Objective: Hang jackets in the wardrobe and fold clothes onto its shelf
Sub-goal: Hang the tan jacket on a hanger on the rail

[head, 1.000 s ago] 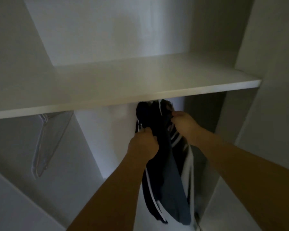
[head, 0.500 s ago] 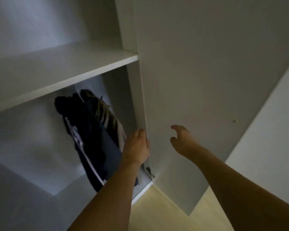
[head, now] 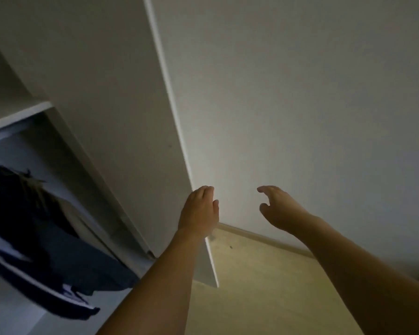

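The wall (head: 300,105) fills the view from 12 to 3 o'clock; the wardrobe door (head: 121,117) stands edge-on before it. The wooden floor (head: 264,286) lies at 6 o'clock. The dark striped jacket (head: 41,250) hangs at 8 o'clock, under the shelf (head: 17,114), partly cut off and blurred. The left hand (head: 200,212) is curled around the door edge. The right hand (head: 278,209) is held loosely spread, touching nothing. Since half a second ago, the door has been swung further and the jacket is seen farther left.
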A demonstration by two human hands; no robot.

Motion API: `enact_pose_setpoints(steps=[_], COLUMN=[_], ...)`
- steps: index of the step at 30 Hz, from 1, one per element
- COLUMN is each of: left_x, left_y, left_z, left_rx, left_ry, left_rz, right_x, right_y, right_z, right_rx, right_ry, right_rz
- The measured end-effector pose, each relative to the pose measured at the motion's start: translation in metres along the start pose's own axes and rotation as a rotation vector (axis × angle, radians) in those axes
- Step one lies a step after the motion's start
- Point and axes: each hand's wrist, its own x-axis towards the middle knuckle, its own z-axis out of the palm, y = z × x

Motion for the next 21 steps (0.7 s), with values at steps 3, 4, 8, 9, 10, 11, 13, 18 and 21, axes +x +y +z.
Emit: enact_pose_setpoints(steps=[3, 4, 8, 9, 10, 11, 13, 18, 21], left_x=[-0.01, -0.013, -0.019, -0.019, -0.017, -0.015, -0.008, -0.012, -0.032], left_y=[0.086, 0.114, 0.217, 0.239, 0.26, 0.28, 0.325, 0.464, 0.556], left_z=[0.035, 0.045, 0.08, 0.09, 0.1, 0.11, 0.133, 0.171, 0.196], left_rx=[-0.026, -0.034, -0.028, -0.026, -0.032, -0.03, -0.003, -0.038, -0.026], left_ry=[-0.014, -0.03, -0.106, -0.119, -0.141, -0.172, -0.21, -0.236, -0.265], left_rz=[0.075, 0.097, 0.227, 0.25, 0.268, 0.289, 0.36, 0.432, 0.509], right_x=[-0.045, -0.059, -0.103, -0.111, -0.12, -0.128, -0.146, -0.213, -0.266], right_y=[0.083, 0.11, 0.199, 0.217, 0.236, 0.255, 0.297, 0.403, 0.475], right_z=[-0.036, -0.048, -0.087, -0.094, -0.102, -0.109, -0.126, -0.186, -0.225], right_rx=[-0.024, -0.024, 0.023, 0.033, 0.041, 0.049, 0.051, 0.042, 0.046], right_ry=[0.002, 0.01, 0.007, 0.002, 0.003, 0.016, 0.063, 0.137, 0.191], right_rz=[0.055, 0.079, 0.201, 0.22, 0.235, 0.251, 0.291, 0.366, 0.433])
